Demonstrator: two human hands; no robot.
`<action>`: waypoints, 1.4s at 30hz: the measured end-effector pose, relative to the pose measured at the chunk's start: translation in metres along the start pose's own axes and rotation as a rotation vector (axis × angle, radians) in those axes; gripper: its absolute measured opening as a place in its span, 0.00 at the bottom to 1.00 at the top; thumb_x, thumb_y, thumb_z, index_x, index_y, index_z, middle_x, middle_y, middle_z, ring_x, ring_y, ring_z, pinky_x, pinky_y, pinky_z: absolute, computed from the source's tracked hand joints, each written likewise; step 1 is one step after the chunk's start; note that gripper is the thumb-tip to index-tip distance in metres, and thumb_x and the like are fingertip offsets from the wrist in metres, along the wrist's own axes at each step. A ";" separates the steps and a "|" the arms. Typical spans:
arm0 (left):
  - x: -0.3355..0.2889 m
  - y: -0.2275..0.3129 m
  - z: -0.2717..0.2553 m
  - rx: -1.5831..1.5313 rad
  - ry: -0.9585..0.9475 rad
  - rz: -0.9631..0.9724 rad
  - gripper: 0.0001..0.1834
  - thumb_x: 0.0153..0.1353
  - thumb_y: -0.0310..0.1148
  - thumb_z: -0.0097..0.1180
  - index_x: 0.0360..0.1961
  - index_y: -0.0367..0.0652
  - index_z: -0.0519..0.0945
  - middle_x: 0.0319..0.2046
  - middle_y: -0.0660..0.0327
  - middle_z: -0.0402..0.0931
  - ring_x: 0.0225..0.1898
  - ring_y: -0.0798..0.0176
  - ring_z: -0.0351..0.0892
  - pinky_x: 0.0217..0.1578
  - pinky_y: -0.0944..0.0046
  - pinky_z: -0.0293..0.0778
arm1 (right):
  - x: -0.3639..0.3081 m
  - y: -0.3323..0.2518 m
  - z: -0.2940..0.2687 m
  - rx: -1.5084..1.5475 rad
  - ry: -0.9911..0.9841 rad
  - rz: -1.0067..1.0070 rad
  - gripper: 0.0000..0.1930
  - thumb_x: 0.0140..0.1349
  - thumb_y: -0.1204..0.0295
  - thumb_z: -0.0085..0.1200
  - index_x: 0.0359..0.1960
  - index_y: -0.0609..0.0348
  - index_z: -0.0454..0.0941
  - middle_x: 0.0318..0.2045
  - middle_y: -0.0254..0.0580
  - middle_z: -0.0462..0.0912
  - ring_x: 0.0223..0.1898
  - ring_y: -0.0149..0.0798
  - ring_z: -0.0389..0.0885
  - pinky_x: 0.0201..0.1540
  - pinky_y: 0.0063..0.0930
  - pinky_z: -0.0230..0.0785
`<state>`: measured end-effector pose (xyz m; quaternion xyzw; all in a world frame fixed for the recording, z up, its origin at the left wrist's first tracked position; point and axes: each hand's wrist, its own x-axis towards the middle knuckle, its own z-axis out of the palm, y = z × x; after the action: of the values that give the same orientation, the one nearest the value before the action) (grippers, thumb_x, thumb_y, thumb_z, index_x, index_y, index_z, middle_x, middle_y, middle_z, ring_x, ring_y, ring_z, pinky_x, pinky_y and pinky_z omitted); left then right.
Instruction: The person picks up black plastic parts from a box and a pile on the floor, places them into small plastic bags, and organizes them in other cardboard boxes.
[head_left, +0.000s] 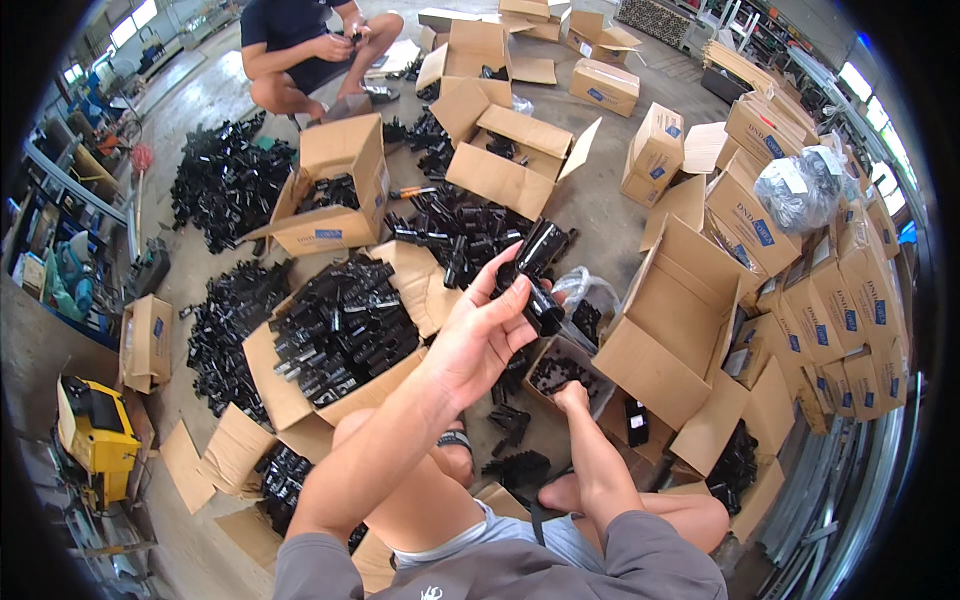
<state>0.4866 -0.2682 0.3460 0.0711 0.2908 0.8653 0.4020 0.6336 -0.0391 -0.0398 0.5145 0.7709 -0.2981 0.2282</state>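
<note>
Raised in front of me, my left hand (490, 330) grips a glossy black tubular part (545, 246) between thumb and fingers. The part is tilted, with a round opening at its lower end. Lower and to the right, my right hand (573, 396) is closed at the near edge of a grey bin (603, 400) of small black pieces (562, 372). Its fingertips are hidden, so what it holds cannot be made out. Just left of my raised forearm, an open carton (372, 400) is filled with rows of black parts (345, 325).
Heaps of black parts (232, 180) cover the floor at left and centre. An open carton (675, 315) stands right of the bin, with stacked cartons (840, 300) beyond. At the far left, another person (310, 50) squats, handling a small dark piece. A yellow machine (100, 435) stands at left.
</note>
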 end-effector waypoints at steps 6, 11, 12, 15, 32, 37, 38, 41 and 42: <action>-0.001 0.001 0.000 0.010 0.040 0.007 0.33 0.73 0.29 0.57 0.76 0.55 0.62 0.56 0.55 0.78 0.60 0.53 0.80 0.60 0.54 0.81 | -0.028 -0.033 -0.012 -0.111 0.023 0.053 0.19 0.57 0.74 0.66 0.52 0.58 0.86 0.58 0.52 0.84 0.61 0.52 0.82 0.61 0.44 0.77; 0.002 0.002 0.013 0.064 0.051 -0.003 0.34 0.71 0.28 0.59 0.75 0.56 0.63 0.55 0.56 0.80 0.57 0.60 0.81 0.59 0.56 0.81 | -0.005 -0.011 -0.004 -0.097 0.099 0.010 0.20 0.54 0.75 0.69 0.50 0.58 0.86 0.55 0.53 0.85 0.60 0.52 0.83 0.60 0.43 0.78; 0.001 0.003 0.013 0.071 0.064 0.000 0.35 0.71 0.27 0.60 0.76 0.56 0.63 0.53 0.57 0.82 0.56 0.64 0.82 0.59 0.57 0.80 | -0.010 -0.015 -0.003 -0.108 0.075 0.001 0.20 0.54 0.75 0.69 0.50 0.58 0.86 0.55 0.53 0.85 0.59 0.52 0.83 0.59 0.43 0.78; 0.005 0.005 0.011 0.085 0.061 0.025 0.35 0.71 0.27 0.60 0.75 0.55 0.63 0.53 0.58 0.82 0.56 0.63 0.82 0.59 0.56 0.81 | -0.007 -0.015 -0.001 -0.067 0.074 0.008 0.19 0.56 0.75 0.66 0.51 0.59 0.86 0.56 0.54 0.85 0.60 0.53 0.82 0.61 0.43 0.78; 0.006 0.002 0.011 0.211 0.099 0.121 0.35 0.69 0.26 0.61 0.75 0.56 0.64 0.55 0.58 0.81 0.56 0.61 0.82 0.57 0.59 0.83 | -0.060 -0.067 -0.054 0.969 0.288 -0.594 0.08 0.65 0.74 0.64 0.41 0.65 0.85 0.29 0.35 0.86 0.30 0.29 0.81 0.35 0.25 0.74; 0.007 -0.010 0.006 0.411 0.113 0.295 0.37 0.66 0.20 0.63 0.75 0.51 0.65 0.55 0.59 0.81 0.55 0.64 0.82 0.55 0.63 0.83 | -0.241 -0.153 -0.189 1.439 0.050 -0.906 0.11 0.63 0.82 0.65 0.47 0.64 0.84 0.40 0.38 0.87 0.41 0.28 0.85 0.47 0.20 0.78; 0.006 -0.013 0.007 0.410 0.113 0.284 0.37 0.66 0.20 0.63 0.75 0.51 0.65 0.55 0.59 0.81 0.55 0.64 0.82 0.55 0.63 0.83 | -0.256 -0.161 -0.200 1.438 0.063 -0.949 0.11 0.62 0.84 0.65 0.46 0.65 0.84 0.40 0.38 0.88 0.42 0.28 0.85 0.48 0.20 0.78; 0.004 -0.014 0.011 0.493 0.114 0.336 0.38 0.61 0.17 0.67 0.72 0.45 0.70 0.55 0.63 0.76 0.53 0.71 0.78 0.56 0.69 0.76 | -0.282 -0.177 -0.220 1.464 0.047 -1.007 0.11 0.62 0.84 0.66 0.46 0.67 0.85 0.41 0.40 0.88 0.42 0.27 0.85 0.48 0.20 0.78; 0.005 -0.015 0.012 0.497 0.113 0.335 0.38 0.61 0.17 0.67 0.72 0.45 0.70 0.55 0.63 0.76 0.53 0.71 0.78 0.56 0.69 0.76 | -0.284 -0.179 -0.221 1.487 0.010 -1.011 0.11 0.62 0.84 0.66 0.46 0.68 0.85 0.41 0.41 0.88 0.41 0.27 0.85 0.48 0.20 0.78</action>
<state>0.4972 -0.2522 0.3470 0.1657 0.4997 0.8245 0.2074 0.5612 -0.1242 0.3463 0.1301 0.5144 -0.7826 -0.3255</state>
